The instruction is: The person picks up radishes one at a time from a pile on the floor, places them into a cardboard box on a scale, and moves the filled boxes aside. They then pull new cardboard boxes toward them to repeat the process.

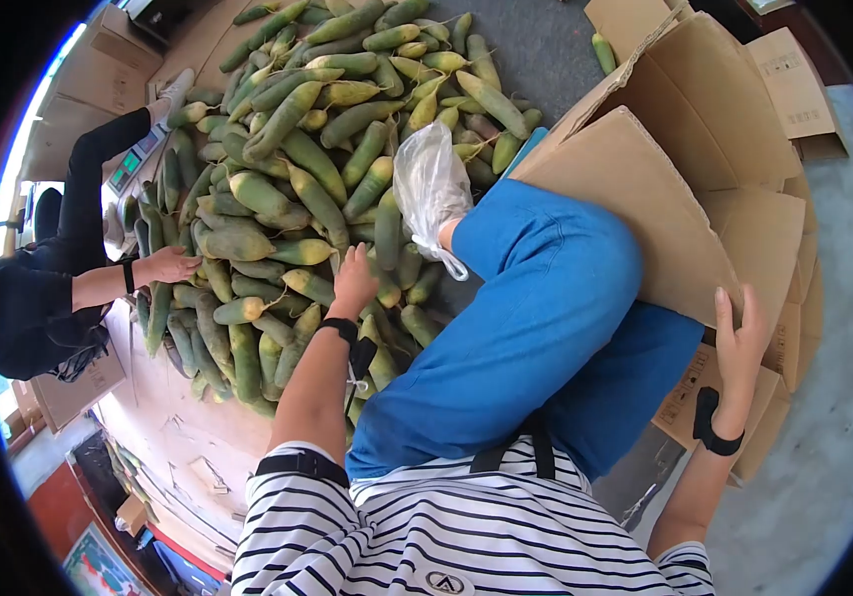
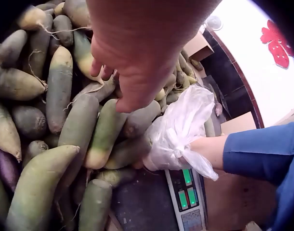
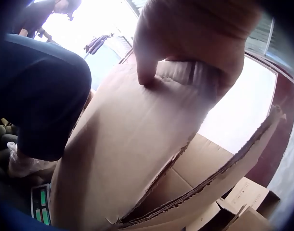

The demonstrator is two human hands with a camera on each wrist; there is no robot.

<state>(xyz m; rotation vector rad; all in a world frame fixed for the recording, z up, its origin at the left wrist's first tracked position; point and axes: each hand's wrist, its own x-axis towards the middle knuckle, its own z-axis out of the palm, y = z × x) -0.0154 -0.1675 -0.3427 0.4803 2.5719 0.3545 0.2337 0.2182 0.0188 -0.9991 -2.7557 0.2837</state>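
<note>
My left hand (image 1: 354, 283) reaches over a large heap of green radishes (image 1: 268, 194), its fingers loosely bent. Seen from the left wrist, the left thumb is right at the top end of a green radish (image 2: 104, 130), and the other fingers hang close to a pale-tipped radish (image 2: 84, 53). On the other side, my right hand (image 1: 741, 333) grips the flap edge of a large open cardboard box (image 1: 635, 199). In the right wrist view the right thumb lies against the near face of the flap (image 3: 132, 115), while most of the other fingers are hidden behind it.
A foot in a white plastic bag (image 1: 431, 179) stands beside the heap. Near it is a scale with a green display (image 2: 185, 192). Another person (image 1: 44, 298) reaches into the heap from the left, by a second scale (image 1: 127, 169). More cardboard boxes (image 1: 794, 89) stand at right.
</note>
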